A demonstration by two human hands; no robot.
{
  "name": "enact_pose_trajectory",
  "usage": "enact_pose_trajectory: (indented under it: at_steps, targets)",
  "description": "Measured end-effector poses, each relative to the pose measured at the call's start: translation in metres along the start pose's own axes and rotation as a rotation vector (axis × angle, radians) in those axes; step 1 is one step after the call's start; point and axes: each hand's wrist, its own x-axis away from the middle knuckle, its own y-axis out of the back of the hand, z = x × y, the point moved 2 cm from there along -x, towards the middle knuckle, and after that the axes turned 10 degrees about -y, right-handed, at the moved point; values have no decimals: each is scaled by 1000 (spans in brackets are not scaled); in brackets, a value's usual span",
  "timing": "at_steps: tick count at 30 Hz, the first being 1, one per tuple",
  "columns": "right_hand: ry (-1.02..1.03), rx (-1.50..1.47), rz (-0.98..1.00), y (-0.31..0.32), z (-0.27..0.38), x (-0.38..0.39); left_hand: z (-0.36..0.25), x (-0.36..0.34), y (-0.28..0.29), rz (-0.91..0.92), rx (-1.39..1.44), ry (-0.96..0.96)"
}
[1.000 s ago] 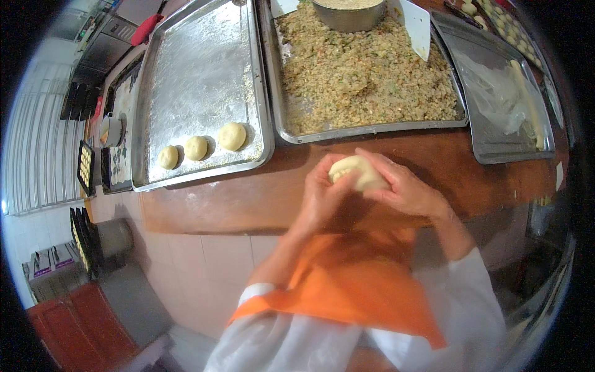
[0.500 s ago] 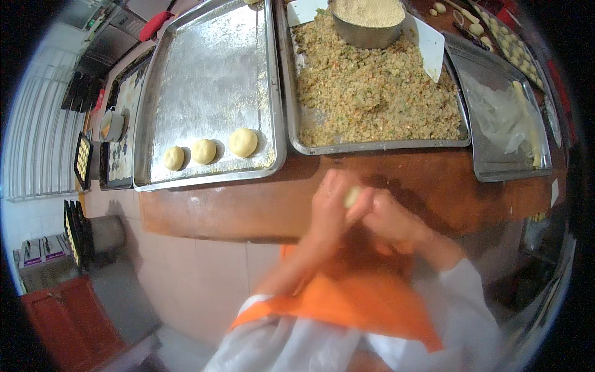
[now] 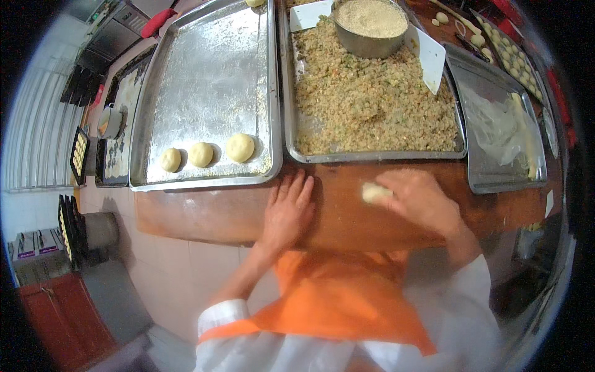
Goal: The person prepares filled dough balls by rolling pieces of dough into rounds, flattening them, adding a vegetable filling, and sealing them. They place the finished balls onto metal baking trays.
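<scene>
My left hand point(image 3: 290, 211) lies flat on the brown wooden tabletop, fingers together and stretched out, holding nothing. My right hand point(image 3: 418, 198), a little blurred, is curled over a small pale piece of dough point(image 3: 375, 194) low against the wood. Part of that dough shows beyond the fingers and thumb; the rest is hidden under the hand. Beyond the left hand, three round dough balls point(image 3: 240, 148) sit in a row at the near end of a large metal tray point(image 3: 207, 74). Past the right hand is a tray point(image 3: 378, 157) full of crumbly, speckled filling point(image 3: 372, 102).
A metal bowl of pale crumbs point(image 3: 370, 34) stands in the filling, beside a white scraper point(image 3: 429, 59). At right a shallow tray point(image 3: 505, 186) holds plastic film point(image 3: 496, 121) and a dough strip point(image 3: 524, 133). More dough balls point(image 3: 514, 62) fill a far-right tray.
My hands were together around the dough above the table's front; now they are apart. The left has come down flat on the wood, the right has brought the dough down to the tabletop.
</scene>
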Motion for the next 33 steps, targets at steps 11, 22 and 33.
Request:
enact_pose_trajectory:
  at_steps: [11,22,33]
  targets:
    - [54,405,-403,-29,-41,-134,-21,-12,9,50,89,-91]
    - [16,-121,-606,9,-39,-146,-21,-9,9,-24,156,-103]
    - [-269,-295,-251,15,-46,-136,-6,2,23,231,137,-139]
